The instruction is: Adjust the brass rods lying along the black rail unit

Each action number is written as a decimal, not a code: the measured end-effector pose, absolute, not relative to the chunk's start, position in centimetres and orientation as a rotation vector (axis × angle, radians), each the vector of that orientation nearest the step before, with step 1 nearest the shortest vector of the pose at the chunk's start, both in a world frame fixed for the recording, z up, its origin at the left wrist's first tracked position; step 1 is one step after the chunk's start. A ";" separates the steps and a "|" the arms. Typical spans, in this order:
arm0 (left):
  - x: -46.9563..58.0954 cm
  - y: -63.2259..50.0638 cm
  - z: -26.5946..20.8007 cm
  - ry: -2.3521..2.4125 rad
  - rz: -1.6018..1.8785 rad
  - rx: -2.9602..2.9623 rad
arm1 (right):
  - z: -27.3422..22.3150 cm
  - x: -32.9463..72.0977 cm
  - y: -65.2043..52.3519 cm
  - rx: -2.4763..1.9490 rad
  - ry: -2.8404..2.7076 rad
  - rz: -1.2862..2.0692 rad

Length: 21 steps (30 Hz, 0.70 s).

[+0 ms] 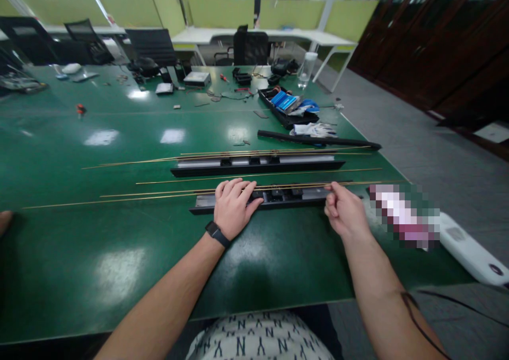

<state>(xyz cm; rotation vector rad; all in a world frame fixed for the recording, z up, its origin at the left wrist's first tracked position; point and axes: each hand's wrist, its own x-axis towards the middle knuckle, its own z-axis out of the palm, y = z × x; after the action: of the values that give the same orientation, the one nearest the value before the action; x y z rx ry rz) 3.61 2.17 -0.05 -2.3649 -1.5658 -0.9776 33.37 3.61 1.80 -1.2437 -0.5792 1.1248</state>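
Observation:
A long black rail [274,206] with a grey inner face and several small black blocks lies crosswise in front of me. Thin gold-coloured rods [159,195] run along its far side and stick out well past its left end. My left hand [234,201] lies across the rail's left part, fingers over the far side and rods, thumb on the near side. At the right end, my right hand [344,206] is curled, index finger and thumb closed at a gold rod; the exact contact is hard to see. Behind lies a second black rail [258,167] with more rods.
A black bar [318,139], white gloves [316,130] and a black tray [286,117] with blue items lie farther back. To the right are a blurred-out pink object [403,217] and a white device [469,248]. Another person's fingers [5,221] show at the left edge.

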 end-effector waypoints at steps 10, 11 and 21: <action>3.6 2.1 0.2 -1.566 -0.988 -2.363 | 1.3 33.3 3.5 -1.233 -0.683 1.221; 3.6 2.1 0.1 -1.569 -0.988 -2.364 | 1.3 33.2 3.5 -1.233 -0.701 1.241; 3.8 2.1 0.5 -1.574 -0.975 -2.358 | 1.2 33.1 3.6 -1.227 -0.752 1.271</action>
<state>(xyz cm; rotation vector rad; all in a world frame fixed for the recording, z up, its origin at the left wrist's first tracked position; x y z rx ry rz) 3.76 2.12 0.47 -2.3584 -1.5736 -0.9752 33.06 3.58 1.24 -1.2272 -0.7524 1.2707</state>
